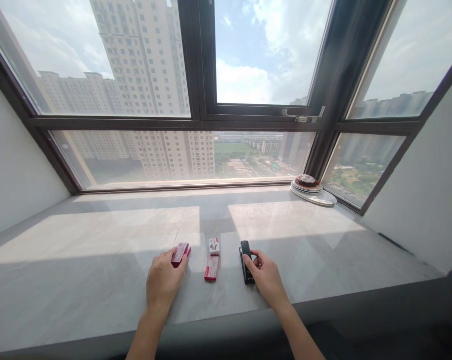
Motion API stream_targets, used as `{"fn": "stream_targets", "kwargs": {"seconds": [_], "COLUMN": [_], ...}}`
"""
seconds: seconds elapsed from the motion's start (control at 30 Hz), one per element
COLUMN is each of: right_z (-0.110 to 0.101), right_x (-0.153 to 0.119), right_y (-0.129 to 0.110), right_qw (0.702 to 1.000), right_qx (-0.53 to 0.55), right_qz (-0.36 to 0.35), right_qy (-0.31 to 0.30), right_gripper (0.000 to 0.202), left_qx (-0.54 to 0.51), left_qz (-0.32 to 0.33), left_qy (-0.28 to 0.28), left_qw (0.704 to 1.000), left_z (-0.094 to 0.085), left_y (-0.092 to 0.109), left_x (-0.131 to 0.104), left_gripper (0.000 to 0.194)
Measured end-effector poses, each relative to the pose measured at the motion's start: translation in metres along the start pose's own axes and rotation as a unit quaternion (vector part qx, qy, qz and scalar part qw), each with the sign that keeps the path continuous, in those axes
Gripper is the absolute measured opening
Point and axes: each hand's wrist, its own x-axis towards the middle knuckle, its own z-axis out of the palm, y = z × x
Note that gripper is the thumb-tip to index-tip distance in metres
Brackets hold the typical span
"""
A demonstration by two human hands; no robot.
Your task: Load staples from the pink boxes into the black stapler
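1. the head view looked from the person's own head, behind and above the left hand (162,280) and right hand (268,280), facing forward and down.
2. straight ahead, a window (198,122) spanned the frame's upper half, with the pale sill (109,300) across the lower.
3. it sat close, forearms (146,332) entering at the bottom edge, yet caught walls (15,160) at both sides.

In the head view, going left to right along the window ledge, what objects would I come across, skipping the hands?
Red box, pair of small boxes, black stapler, stack of flat round things.
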Motion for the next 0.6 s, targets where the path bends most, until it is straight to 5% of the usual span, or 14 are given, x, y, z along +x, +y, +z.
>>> {"fn": "stream_targets", "kwargs": {"seconds": [0.13,0.3,0.43,0.6], "right_z": [0.001,0.003,0.005,0.006], "right_x": [0.0,0.001,0.0,-0.003], "right_y": [0.0,0.003,0.002,-0.001], "right_qw": [1.0,1.0,0.999,0.998], "right_qx": [-0.005,-0.012,-0.037,-0.067], "right_qz": [0.008,0.013,0.005,-0.01], "right_qy": [-0.006,-0.008,-0.01,-0.016], "right_gripper": [0.051,0.051,0.053,0.053], "left_qx": [0.049,0.13,0.079,0.005], "left_qz": [-0.033,-0.058,-0.001,0.101], "left_qy": [0.036,-0.001,0.011,-0.048], "left_qw": [0.998,0.99,0.997,0.994], "left_z": [-0.015,-0.027,-0.022,0.004], "left_y": [-0.011,-0.017,0.021,0.086], "left_x": [-0.027,-0.053,-0.052,-0.049], "left_gripper": [0.036,0.037,0.04,0.038]}}
